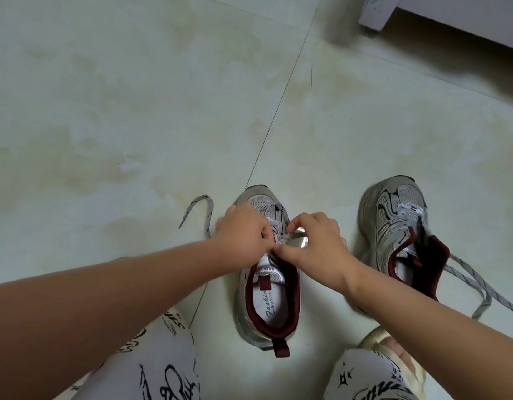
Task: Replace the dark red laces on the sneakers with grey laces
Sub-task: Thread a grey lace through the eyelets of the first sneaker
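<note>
Your knees in patterned trousers frame the bottom of the view, and between them the near sneaker stands on the tiled floor, toe pointing away from you. Your left hand has its fingers curled in over the eyelets; they seem to pinch the grey lace, though the pinch itself is hidden. Your right hand pinches something small at the top of the tongue, thumb against forefinger; whether that is the lace tip I cannot tell. The lace's free end loops out onto the floor just left of the toe.

You look to be partway up the lacing. Keep the flat lace untwisted as you feed it, hold the eyelet flap steady with one hand, and draw each crossing snug before you go on. Even up both ends, or one will run short.

The second sneaker sits to the right, its grey lace threaded and trailing loose. No dark red laces show.
</note>
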Motion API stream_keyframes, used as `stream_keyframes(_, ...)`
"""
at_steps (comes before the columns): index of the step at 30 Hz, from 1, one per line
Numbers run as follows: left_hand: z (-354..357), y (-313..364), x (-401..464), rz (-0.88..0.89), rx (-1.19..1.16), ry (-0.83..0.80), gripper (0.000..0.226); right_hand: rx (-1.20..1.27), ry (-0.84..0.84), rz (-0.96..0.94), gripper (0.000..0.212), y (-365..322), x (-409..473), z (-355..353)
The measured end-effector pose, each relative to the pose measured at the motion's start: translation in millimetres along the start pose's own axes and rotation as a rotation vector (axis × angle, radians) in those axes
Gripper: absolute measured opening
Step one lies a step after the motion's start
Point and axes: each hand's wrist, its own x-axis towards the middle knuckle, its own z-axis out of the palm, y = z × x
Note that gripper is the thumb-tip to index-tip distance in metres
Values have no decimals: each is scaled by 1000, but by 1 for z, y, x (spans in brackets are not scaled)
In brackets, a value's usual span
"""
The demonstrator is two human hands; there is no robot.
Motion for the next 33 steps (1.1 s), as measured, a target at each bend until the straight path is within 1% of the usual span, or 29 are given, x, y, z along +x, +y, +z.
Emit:
stream_keyframes(3, -20, -2, 0, 125, 40, -80, 20, 46, 53, 14, 36, 1, -2, 2)
stream_keyframes(4, -29, 0, -2, 126, 9, -93, 22, 78, 54, 24, 40, 2, -3, 3)
stream_keyframes(5, -40, 2, -5, 99, -131, -132, 21, 118, 48, 36, 44, 2, -4, 3)
stream_keyframes(6, -52, 2, -9, 70, -409, -223, 18, 161, 38, 49, 47, 2, -4, 4)
stream_keyframes(8, -81, 4, -17, 100, -1213, -509, 14, 235, 12, 64, 52, 1, -6, 6)
stream_keyframes(9, -92, 2, -19, 143, -1509, -561, 10, 261, -1, 72, 55, 1, -7, 6)
stream_keyframes(10, -101, 1, -20, 169, -1634, -548, 4, 280, -11, 81, 57, 1, -8, 7)
stream_keyframes(11, -107, 1, -20, 151, -1620, -490, 5, 294, -21, 92, 59, 1, -8, 7)
stream_keyframes(12, -108, 1, -17, 90, -1508, -409, 10, 303, -28, 95, 60, 1, -8, 7)
stream_keyframes(13, -106, -1, -13, 30, -1331, -322, 14, 304, -33, 95, 59, 0, -9, 7)
stream_keyframes(14, -101, 0, -11, -11, -1064, -242, 20, 303, -36, 91, 58, 0, -9, 6)
stream_keyframes(15, -93, -2, -9, -16, -711, -182, 23, 304, -37, 86, 57, -1, -9, 6)
stream_keyframes(16, -83, -6, -7, 10, -304, -170, 26, 306, -36, 78, 55, -2, -8, 6)
stream_keyframes(17, -72, -10, -7, 57, 67, -225, 30, 308, -35, 71, 53, -2, -8, 6)
stream_keyframes(18, -60, -15, -7, 107, 317, -312, 35, 311, -34, 63, 51, -2, -8, 7)
stream_keyframes(19, -54, -17, -8, 147, 430, -389, 36, 314, -33, 57, 50, -2, -8, 9)
stream_keyframes(20, -52, -18, -10, 189, 394, -423, 32, 322, -32, 49, 48, -2, -8, 10)
stream_keyframes(21, -56, -17, -11, 211, 251, -445, 23, 335, -34, 40, 47, -1, -8, 11)
stream_keyframes(22, -64, -14, -13, 205, 35, -465, 14, 356, -35, 27, 45, 0, -8, 11)
stream_keyframes(24, -85, -10, -14, 191, -445, -486, 20, 390, -38, 1, 42, 1, -7, 11)
stream_keyframes(25, -94, -9, -14, 197, -618, -479, 20, 394, -33, -12, 42, 1, -7, 11)
stream_keyframes(26, -101, -8, -15, 214, -706, -461, 18, 385, -27, -24, 42, 0, -7, 11)
stream_keyframes(28, -101, -4, -17, 266, -728, -429, 14, 302, -10, -49, 45, 0, -7, 11)
stream_keyframes(30, -91, 5, -19, 284, -649, -380, 18, 186, 1, -96, 44, -1, -6, 12)
stream_keyframes(31, -86, 9, -19, 286, -582, -339, 23, 154, 3, -131, 40, -1, -6, 13)
stream_keyframes(33, -78, 16, -17, 280, -502, -235, 25, 165, -2, -175, 23, -4, -7, 12)
